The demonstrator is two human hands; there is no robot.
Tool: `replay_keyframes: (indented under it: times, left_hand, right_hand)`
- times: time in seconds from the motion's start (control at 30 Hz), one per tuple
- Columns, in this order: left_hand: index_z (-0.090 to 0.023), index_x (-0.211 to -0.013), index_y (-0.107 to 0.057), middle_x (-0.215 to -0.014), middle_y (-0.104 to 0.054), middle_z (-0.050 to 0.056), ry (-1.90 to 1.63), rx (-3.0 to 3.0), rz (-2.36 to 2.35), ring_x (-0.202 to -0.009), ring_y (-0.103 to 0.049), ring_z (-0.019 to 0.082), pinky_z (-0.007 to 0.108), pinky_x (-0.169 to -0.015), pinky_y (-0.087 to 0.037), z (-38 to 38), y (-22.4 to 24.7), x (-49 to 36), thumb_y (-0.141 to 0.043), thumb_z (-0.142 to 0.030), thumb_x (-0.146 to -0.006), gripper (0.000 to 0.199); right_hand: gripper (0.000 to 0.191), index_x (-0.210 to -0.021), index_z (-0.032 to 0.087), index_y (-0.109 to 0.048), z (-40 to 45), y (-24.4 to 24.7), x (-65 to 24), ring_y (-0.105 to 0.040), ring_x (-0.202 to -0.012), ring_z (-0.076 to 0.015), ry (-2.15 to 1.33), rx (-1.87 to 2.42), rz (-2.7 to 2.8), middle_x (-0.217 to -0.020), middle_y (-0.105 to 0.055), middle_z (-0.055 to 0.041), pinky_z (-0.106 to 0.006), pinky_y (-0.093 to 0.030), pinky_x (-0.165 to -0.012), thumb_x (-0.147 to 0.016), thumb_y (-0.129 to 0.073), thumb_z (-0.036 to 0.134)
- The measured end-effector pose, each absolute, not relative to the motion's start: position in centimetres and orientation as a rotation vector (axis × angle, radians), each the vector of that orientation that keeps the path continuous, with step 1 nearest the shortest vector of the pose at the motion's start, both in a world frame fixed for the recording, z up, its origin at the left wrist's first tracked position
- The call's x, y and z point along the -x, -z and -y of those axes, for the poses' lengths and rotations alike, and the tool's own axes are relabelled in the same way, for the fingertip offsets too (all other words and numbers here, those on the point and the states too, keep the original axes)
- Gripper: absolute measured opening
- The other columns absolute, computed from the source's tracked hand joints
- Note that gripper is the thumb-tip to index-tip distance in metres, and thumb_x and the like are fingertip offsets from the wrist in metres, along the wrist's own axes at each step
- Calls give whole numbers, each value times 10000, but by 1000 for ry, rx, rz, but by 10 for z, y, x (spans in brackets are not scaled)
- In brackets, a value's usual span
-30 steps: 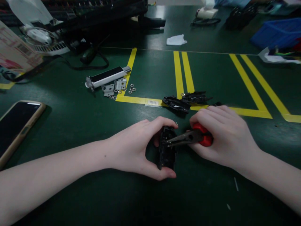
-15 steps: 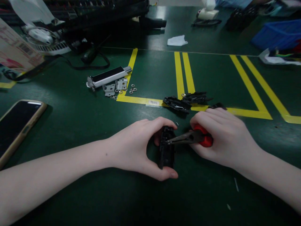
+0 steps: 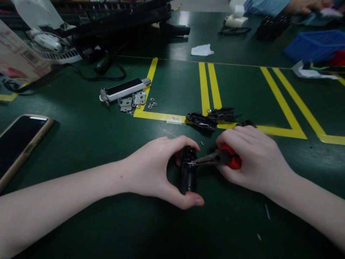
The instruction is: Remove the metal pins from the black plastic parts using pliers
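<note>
Between thumb and fingers, my left hand (image 3: pixel 161 169) grips a small black plastic part (image 3: pixel 188 176) by its two ends, just over the green table. My right hand (image 3: pixel 248 154) is wrapped round the red handles of needle-nose pliers (image 3: pixel 212 158). The pliers' tips touch the upper part of the black piece, at a thin shiny bit that is too small to name. Beyond my hands lie more black plastic parts (image 3: pixel 202 121), one with a small metal pin in it. Another short pin (image 3: pixel 202 143) rests on the table between my hands.
A phone (image 3: pixel 21 144) lies at the left. Metal brackets (image 3: pixel 125 104), several small washers (image 3: pixel 151 104) and a black-and-white bar (image 3: pixel 125 90) sit near the yellow tape (image 3: pixel 159 115). A blue bin (image 3: pixel 315 46) stands at the back right, near another person's sleeve (image 3: pixel 266 6).
The black part has turned slightly in my left hand, with the pliers' tips still at it. My right hand has shifted slightly left. The view has tilted a little.
</note>
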State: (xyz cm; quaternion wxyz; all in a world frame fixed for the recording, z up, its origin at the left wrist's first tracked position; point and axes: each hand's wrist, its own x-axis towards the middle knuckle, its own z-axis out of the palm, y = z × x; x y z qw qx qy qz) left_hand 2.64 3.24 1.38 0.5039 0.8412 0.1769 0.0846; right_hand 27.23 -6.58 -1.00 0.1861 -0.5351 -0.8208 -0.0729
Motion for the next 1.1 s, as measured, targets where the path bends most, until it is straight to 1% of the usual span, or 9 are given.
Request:
replay_keyframes:
  times: [0.13, 0.33, 0.43, 0.5, 0.63, 0.73, 0.8, 0.9, 1.1]
  left_hand:
    - [-186, -1287, -603, -1168, -726, 75, -219, -2063, -394, -1033, -689, 274, 363, -851, -529, -32, -12, -26, -892, -482, -700, 719]
    - [-184, -1294, -565, -1108, -709, 29, -242, -2037, -356, -915, -677, 194, 303, -801, -546, -30, -12, -25, -896, -383, -722, 691]
    - [-183, -1286, -567, -1080, -713, 24, -248, -2049, -369, -888, -676, 191, 306, -789, -544, -30, -12, -26, -894, -384, -717, 687]
    - [-191, -1283, -576, -1085, -725, 34, -245, -2051, -393, -897, -687, 209, 319, -787, -548, -30, -12, -26, -890, -415, -712, 689]
    - [-190, -1280, -607, -1129, -745, 59, -248, -2051, -445, -971, -697, 249, 351, -843, -544, -32, -13, -26, -888, -479, -694, 711]
    - [-191, -1257, -640, -1100, -759, 48, -219, -2105, -470, -959, -682, 249, 391, -945, -509, -32, -15, -27, -891, -517, -677, 711]
    - [-204, -1240, -655, -1120, -765, 47, -188, -2133, -480, -988, -674, 262, 409, -991, -488, -32, -17, -27, -889, -545, -668, 707]
    - [-214, -1241, -660, -1169, -764, 54, -154, -2158, -486, -1035, -664, 281, 416, -999, -479, -33, -20, -27, -889, -559, -662, 712]
    - [-209, -1276, -638, -1207, -754, 66, -161, -2189, -477, -1086, -665, 303, 436, -1026, -474, -32, -18, -27, -890, -534, -683, 722]
  right_hand:
    - [113, -845, 246, -443, 65, 10, -272, -481, -623, -179, 203, 1494, 2314, -736, -571, -24, -348, -363, -620, -830, -549, 279]
    - [115, -834, 233, -456, 63, 9, -272, -533, -654, -182, 155, 1505, 2336, -731, -583, -25, -333, -388, -624, -852, -554, 290]
    - [117, -814, 235, -449, 61, 6, -270, -531, -639, -186, 165, 1517, 2330, -709, -580, -27, -332, -386, -608, -852, -532, 309]
    - [115, -803, 239, -445, 60, 4, -269, -528, -627, -188, 159, 1530, 2333, -697, -580, -27, -329, -387, -596, -843, -528, 307]
    - [118, -803, 242, -446, 60, 2, -269, -525, -619, -189, 143, 1549, 2346, -693, -576, -25, -329, -392, -592, -826, -551, 290]
    - [109, -817, 241, -451, 61, 5, -270, -509, -633, -188, 164, 1543, 2333, -711, -575, -31, -334, -386, -602, -837, -545, 293]
    - [103, -818, 241, -455, 62, 8, -270, -500, -640, -188, 156, 1544, 2332, -720, -580, -36, -339, -382, -610, -835, -543, 291]
    - [100, -807, 242, -456, 63, 9, -270, -494, -640, -187, 149, 1548, 2340, -721, -586, -41, -344, -378, -617, -826, -543, 287]
    - [112, -791, 245, -434, 61, 6, -269, -511, -627, -184, 124, 1525, 2359, -702, -577, -28, -333, -374, -605, -845, -527, 277]
